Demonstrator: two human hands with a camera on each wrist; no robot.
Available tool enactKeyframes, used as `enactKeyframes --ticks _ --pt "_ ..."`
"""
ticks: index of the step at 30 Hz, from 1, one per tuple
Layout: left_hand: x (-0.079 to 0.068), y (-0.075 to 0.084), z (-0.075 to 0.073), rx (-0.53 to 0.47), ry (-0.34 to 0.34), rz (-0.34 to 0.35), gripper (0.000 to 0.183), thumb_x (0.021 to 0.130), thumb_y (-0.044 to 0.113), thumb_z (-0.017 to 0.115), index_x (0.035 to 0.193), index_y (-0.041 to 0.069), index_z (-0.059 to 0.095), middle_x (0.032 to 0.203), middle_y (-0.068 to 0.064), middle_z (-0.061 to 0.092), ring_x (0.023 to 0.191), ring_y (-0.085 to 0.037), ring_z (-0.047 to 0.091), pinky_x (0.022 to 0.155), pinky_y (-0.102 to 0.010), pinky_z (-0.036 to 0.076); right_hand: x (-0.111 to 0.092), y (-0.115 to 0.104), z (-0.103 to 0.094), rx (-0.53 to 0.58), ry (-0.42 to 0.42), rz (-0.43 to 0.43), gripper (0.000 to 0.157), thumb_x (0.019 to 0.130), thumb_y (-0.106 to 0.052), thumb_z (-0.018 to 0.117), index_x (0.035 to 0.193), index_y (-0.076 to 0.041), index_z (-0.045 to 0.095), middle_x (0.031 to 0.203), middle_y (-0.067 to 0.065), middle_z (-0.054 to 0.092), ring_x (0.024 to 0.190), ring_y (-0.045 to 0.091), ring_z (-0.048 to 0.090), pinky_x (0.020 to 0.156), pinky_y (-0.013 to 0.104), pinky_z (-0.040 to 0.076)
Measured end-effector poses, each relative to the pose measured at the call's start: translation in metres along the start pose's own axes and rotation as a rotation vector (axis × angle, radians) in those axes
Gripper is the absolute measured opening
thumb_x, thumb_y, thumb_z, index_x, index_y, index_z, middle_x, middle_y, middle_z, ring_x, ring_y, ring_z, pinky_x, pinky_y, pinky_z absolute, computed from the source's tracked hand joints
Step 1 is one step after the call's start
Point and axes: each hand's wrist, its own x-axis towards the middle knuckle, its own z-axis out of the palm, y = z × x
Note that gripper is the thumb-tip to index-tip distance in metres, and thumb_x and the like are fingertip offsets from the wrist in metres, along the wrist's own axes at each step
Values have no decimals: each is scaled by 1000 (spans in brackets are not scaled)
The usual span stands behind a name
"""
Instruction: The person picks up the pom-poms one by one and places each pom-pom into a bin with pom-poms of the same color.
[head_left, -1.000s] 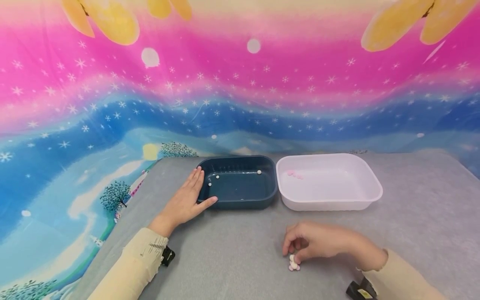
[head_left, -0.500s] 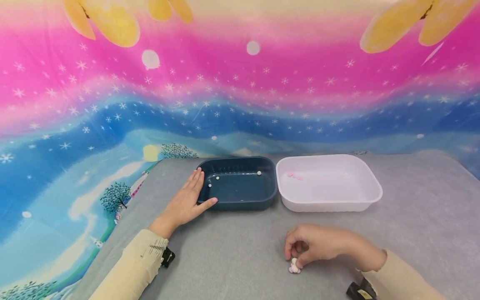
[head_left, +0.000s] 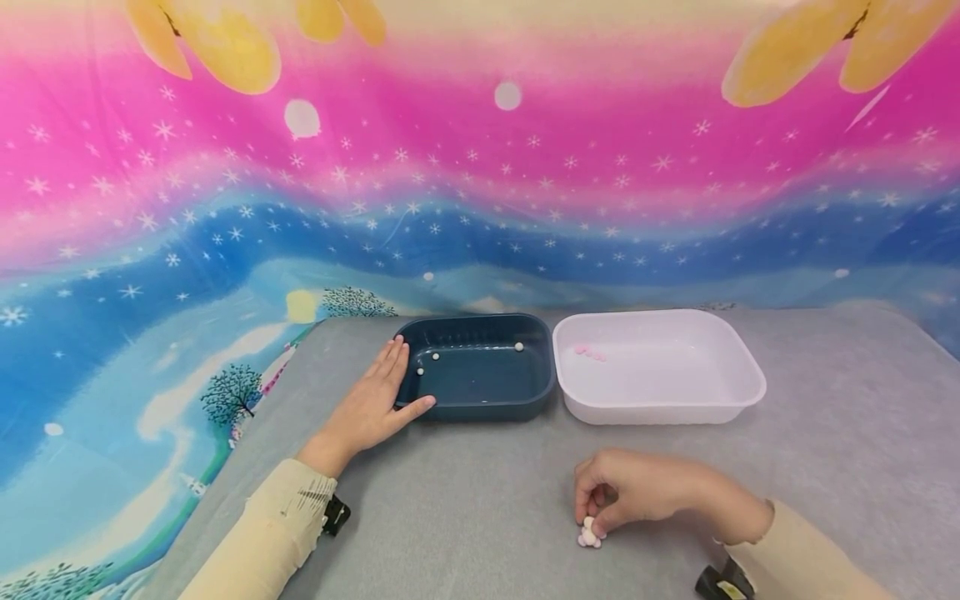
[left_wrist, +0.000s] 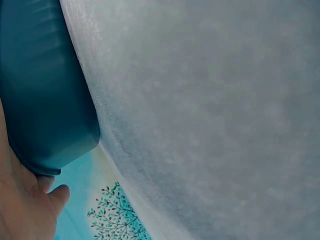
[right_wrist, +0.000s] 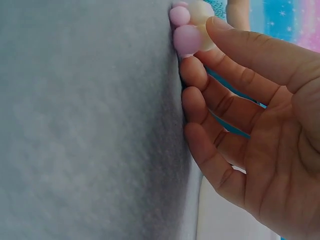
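Note:
My left hand (head_left: 367, 408) lies with straight fingers along the left wall of a dark blue basin (head_left: 480, 410), its thumb over the near rim. In the left wrist view, part of that hand touches the basin's side. Near the front of the table, my right hand (head_left: 645, 485) pinches a cream-white pom-pom (right_wrist: 201, 11) between thumb and index finger. Pink pom-poms (right_wrist: 187, 39) sit right against it in a small pile, partly hidden by the fingers. The other right fingers are bent, their tips close to the cloth.
Right of the dark basin stands a white basin (head_left: 660, 412) with several pink pom-poms (head_left: 588, 352) at its left end. Inside the dark basin lie white pom-poms (head_left: 436, 357). Grey cloth (head_left: 450, 500) covers the table; a patterned curtain (head_left: 480, 192) hangs behind.
My right index finger has come down and slightly right, towards the thumb, onto the pom-pom pile. The left hand and both basins keep their places.

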Motion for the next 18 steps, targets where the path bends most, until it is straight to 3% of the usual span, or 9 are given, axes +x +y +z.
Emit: enactKeyframes --ticks 18 --pt "-1 0 0 4 -1 3 96 85 73 33 149 7 6 156 -9 -1 144 -24 1 114 -45 15 0 0 2 20 23 -21 11 76 -5 70 82 -14 66 73 -7 59 66 -8 48 58 15 47"
